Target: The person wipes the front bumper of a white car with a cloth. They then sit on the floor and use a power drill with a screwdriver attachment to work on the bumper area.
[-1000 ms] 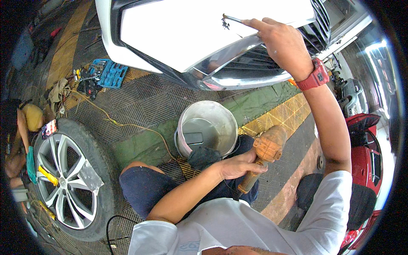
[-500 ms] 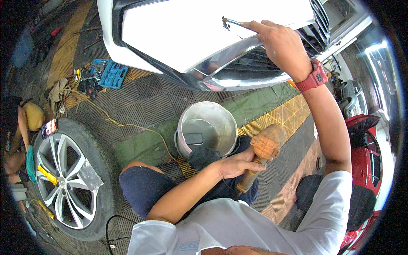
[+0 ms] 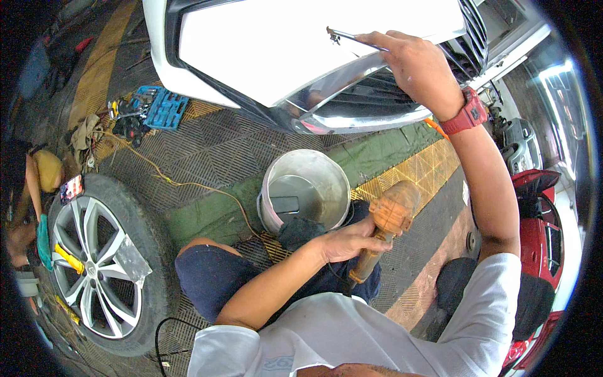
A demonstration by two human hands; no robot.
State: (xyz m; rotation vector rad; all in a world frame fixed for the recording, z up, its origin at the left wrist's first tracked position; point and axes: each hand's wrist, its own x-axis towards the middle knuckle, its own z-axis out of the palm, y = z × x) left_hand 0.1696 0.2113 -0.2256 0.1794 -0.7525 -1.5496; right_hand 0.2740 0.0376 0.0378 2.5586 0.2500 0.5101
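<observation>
My right hand (image 3: 419,70), with a red watch on its wrist, is stretched out over a white car's front end (image 3: 251,47). Its fingers pinch a thin metal rod-like tool (image 3: 345,34) whose dark tip lies at a small dark ragged spot (image 3: 335,39) on the white panel. Low in front of me, my left hand (image 3: 352,243) is wrapped round the handle of a worn orange corded power tool (image 3: 397,206), whose exact kind I cannot make out. A pale bucket (image 3: 270,217) stands beside it, with a dark flat object and a dark cloth (image 3: 300,235) at its near side.
At left a wheel with tyre (image 3: 151,251) bears a yellow-handled tool (image 3: 69,257), a grey sheet (image 3: 133,259) and a phone (image 3: 71,189). Another person's arm (image 3: 32,185) is beyond it. A blue tool case (image 3: 166,108) and a yellow cord (image 3: 207,187) lie on the floor mats. Red car (image 3: 540,248) at right.
The thin tool in my right hand has shifted slightly, its tip a little left and lower. My left hand and the power tool stay almost where they were.
</observation>
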